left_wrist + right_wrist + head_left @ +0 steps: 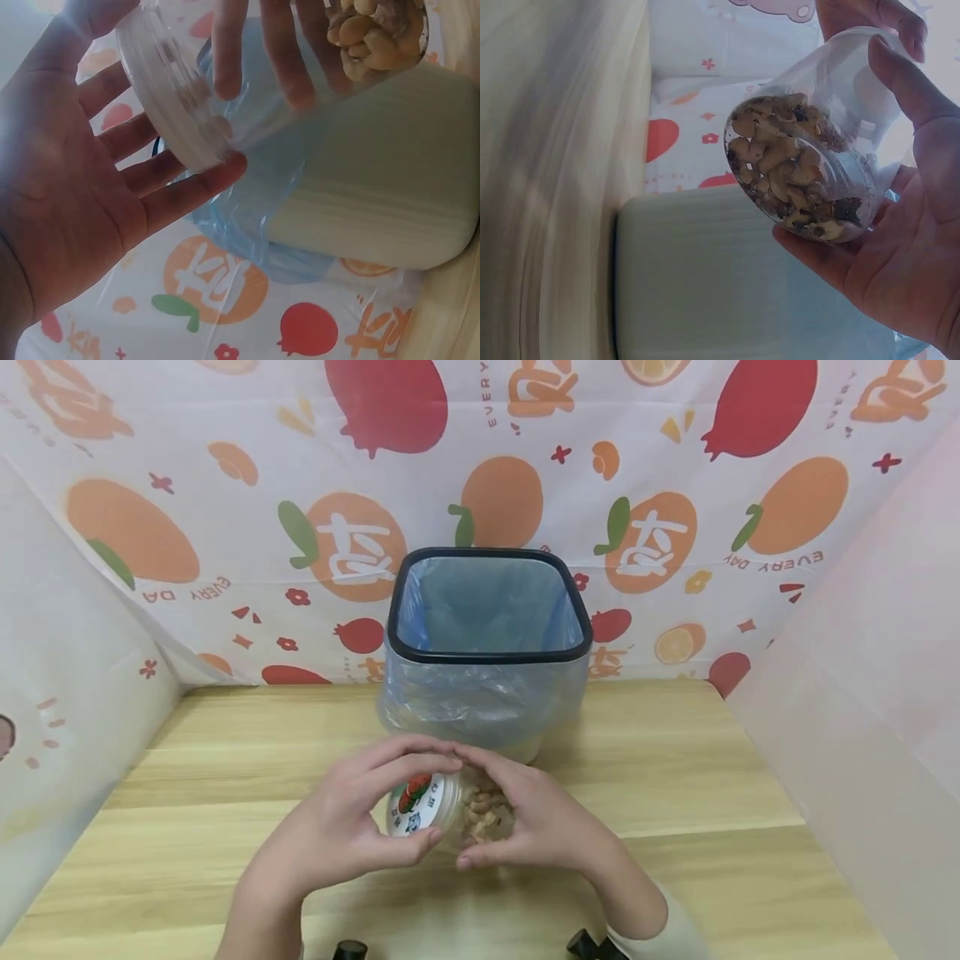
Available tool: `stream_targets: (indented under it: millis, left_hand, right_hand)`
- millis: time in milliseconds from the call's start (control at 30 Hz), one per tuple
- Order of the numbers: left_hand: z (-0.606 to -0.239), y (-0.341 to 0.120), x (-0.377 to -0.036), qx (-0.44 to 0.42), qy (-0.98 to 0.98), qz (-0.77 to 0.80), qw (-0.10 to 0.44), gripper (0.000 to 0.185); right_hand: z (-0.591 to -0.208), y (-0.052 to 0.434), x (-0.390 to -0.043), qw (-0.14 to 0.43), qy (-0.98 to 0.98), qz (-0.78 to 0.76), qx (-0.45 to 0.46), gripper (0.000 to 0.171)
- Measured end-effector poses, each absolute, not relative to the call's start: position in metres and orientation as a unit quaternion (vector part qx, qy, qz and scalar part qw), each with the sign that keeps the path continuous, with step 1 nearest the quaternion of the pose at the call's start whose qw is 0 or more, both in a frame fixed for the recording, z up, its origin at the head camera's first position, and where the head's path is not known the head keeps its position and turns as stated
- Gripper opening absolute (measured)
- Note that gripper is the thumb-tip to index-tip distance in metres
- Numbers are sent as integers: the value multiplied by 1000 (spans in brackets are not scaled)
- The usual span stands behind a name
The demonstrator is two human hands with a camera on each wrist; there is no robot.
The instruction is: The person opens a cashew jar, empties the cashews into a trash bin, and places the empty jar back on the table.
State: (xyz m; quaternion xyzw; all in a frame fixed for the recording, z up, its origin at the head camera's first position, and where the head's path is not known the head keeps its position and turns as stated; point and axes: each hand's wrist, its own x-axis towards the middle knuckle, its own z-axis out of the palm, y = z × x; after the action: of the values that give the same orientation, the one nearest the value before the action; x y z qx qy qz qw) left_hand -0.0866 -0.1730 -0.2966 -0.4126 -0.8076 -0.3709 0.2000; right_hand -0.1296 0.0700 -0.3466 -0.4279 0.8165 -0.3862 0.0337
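Jar: clear plastic jar (457,810) held on its side just above the tabletop (675,777), directly in front of the bin (487,652).
Lid: white lid (416,804) with a printed label, on the jar's mouth and facing the person's left; it looks seated, not yet off.
Contents: nuts (795,172) piled at the base end; none seen outside the jar.
Left hand: left hand (352,827) curled over the lid end, fingertips (225,169) and thumb on the lid's ribbed edge; a light grip.
Right hand: right hand (525,818) cupped around the jar's base, fingers wrapped under and thumb over.
Bin: lined with a blue bag (480,702), black rim; the part of the inside that shows holds nothing.
Progress, judged: early. Jar is picked up and steadied in both hands; opening is at most begun, and nothing has been tipped out.
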Motion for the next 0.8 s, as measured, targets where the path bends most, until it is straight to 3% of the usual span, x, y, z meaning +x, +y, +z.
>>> stream_targets:
  millis: [467, 800]
  left_hand:
    - [-299, -169, -87, -422, -803, -367, 203, 53]
    - [-307, -163, -91, -423, -809, -360, 193, 75]
  right_hand:
    - [-339, 79, -132, 29, 797, -415, -438, 98]
    - [-337, 91, -137, 15, 787, -430, -442, 95]
